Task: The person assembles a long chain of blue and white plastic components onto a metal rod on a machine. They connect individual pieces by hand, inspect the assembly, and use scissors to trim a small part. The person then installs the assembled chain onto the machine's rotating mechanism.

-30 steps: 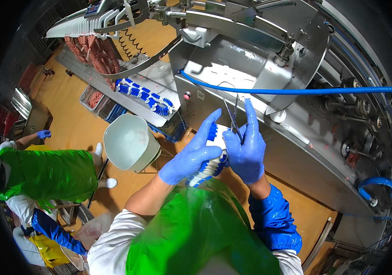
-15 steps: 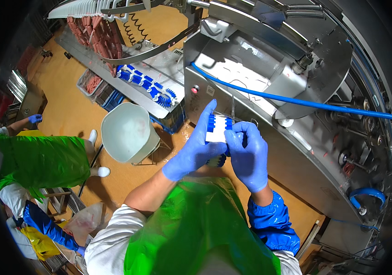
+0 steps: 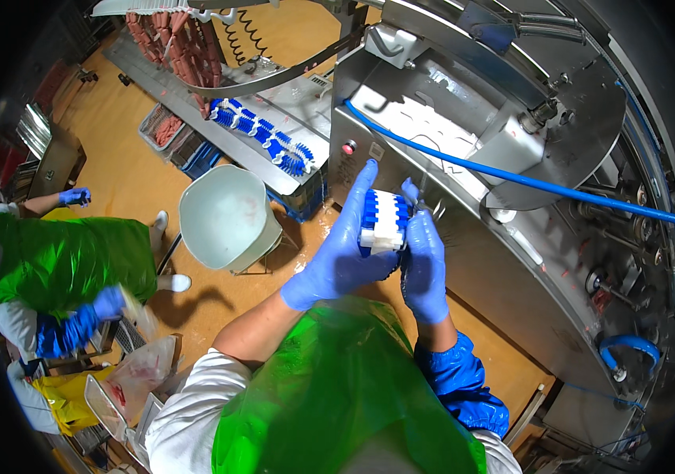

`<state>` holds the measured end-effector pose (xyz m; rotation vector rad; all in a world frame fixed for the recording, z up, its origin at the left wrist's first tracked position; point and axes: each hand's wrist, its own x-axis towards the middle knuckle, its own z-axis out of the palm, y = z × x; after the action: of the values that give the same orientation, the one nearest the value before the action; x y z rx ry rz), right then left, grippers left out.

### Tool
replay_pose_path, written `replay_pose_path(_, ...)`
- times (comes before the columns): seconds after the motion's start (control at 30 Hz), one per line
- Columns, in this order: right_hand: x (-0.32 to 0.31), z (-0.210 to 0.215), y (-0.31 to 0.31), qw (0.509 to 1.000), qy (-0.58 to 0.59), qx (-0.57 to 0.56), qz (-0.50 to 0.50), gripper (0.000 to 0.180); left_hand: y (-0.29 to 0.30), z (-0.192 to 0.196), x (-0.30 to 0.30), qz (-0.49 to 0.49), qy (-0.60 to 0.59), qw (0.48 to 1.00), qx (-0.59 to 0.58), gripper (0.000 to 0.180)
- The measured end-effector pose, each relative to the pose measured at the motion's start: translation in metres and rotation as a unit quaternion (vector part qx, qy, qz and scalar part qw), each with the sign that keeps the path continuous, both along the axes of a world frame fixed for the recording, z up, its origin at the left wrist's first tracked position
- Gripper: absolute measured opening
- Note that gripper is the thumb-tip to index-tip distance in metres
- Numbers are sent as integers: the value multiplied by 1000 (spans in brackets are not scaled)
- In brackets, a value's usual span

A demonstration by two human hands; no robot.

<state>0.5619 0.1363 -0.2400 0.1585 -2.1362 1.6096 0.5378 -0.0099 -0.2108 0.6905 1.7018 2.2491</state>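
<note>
In front of my apron, my left hand in a blue glove holds a blue-and-white toothed plastic chain, bunched into a block. One finger points up along its left side, and the others curl beneath it. My right hand, also gloved, is closed at the chain's right edge. Something small, dark and metallic shows at its fingertips, too small to name. Part of the chain's underside lies hidden behind my hands.
A metal machine with a blue hose stands ahead and right. Left are a pale tub, a metal bench bearing similar blue-and-white chain, and hanging sausages. A person in a green apron works at far left.
My right hand has turned more edge-on, its fingers moving from the chain's front to its right side. The chain has tilted slightly. The other person's arm has swung up.
</note>
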Motion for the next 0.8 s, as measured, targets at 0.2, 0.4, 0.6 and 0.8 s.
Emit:
replay_pose_path(0.2,4,53,-3,932,-65,-355,23,23,6,-16,12,-29,-76,996,35,103)
replay_pose_path(0.4,28,86,22,994,-74,-60,50,19,-2,-9,12,-37,-224,945,235,80)
replay_pose_path(0.6,46,82,5,965,-247,7,83,3,11,2,15,34,-158,975,150,58)
replay_pose_path(0.8,47,84,9,975,-146,127,110,4,14,9,17,67,-87,992,59,61)
